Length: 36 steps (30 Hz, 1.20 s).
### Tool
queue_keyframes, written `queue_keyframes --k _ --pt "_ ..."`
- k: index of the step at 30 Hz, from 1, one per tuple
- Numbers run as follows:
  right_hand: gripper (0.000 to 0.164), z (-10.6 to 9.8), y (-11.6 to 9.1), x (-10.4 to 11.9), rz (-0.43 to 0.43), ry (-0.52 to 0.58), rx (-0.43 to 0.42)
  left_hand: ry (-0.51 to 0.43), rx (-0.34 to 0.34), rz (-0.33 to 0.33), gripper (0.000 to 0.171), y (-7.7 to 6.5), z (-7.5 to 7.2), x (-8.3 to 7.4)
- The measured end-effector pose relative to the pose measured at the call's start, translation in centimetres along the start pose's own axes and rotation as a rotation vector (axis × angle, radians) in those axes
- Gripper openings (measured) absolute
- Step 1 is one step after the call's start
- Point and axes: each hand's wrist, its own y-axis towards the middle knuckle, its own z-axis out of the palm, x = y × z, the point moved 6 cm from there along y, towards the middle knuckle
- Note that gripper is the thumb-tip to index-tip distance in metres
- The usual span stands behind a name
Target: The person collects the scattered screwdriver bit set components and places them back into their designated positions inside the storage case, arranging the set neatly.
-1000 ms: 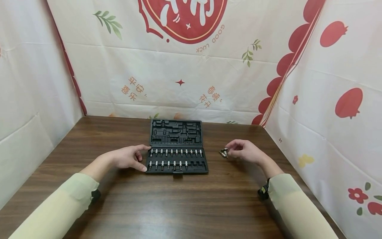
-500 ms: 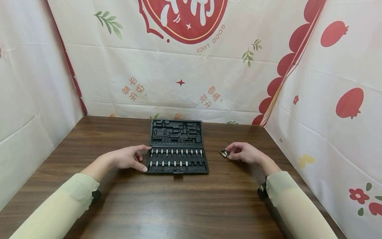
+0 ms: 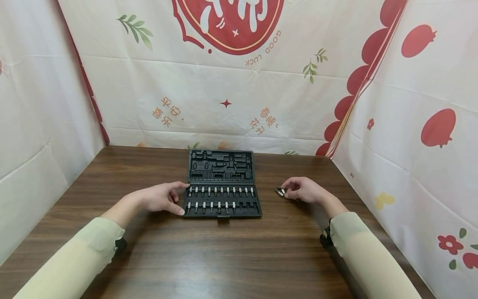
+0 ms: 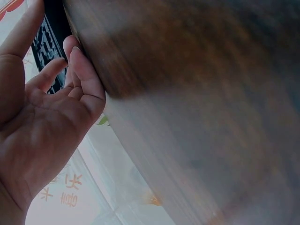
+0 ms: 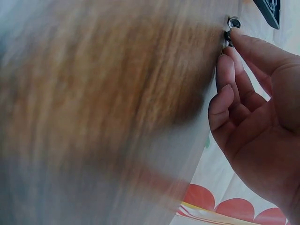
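A black socket case (image 3: 224, 198) lies open on the table, with several silver bit sockets (image 3: 221, 191) standing in two rows. My left hand (image 3: 158, 197) rests at the case's left side. Its thumb touches the front corner and its index finger touches near the hinge; the other fingers are loosely bent in the left wrist view. To the right of the case, my right hand (image 3: 304, 191) pinches at a small group of loose bit sockets (image 3: 280, 192). In the right wrist view the round end of one bit socket (image 5: 234, 22) shows at the thumb tip; the fingers partly hide the group.
The case's raised lid (image 3: 221, 166) has moulded recesses and leans back behind the tray. Slots at the right of the front row (image 3: 247, 206) hold no sockets. A brown wooden table (image 3: 224, 257) lies beneath, with printed cloth (image 3: 224, 83) at the back and sides.
My right hand has lowered slightly and closed in on the loose bit sockets, covering more of them. The left hand and the case stay where they were.
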Motion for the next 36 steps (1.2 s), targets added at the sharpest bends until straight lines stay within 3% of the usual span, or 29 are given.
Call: queue_keyframes --k 36 --pt "0.021 -0.3 -1.7 -0.9 -0.050 0.173 0.003 0.000 0.000 -0.005 0.096 0.0 0.0 0.0"
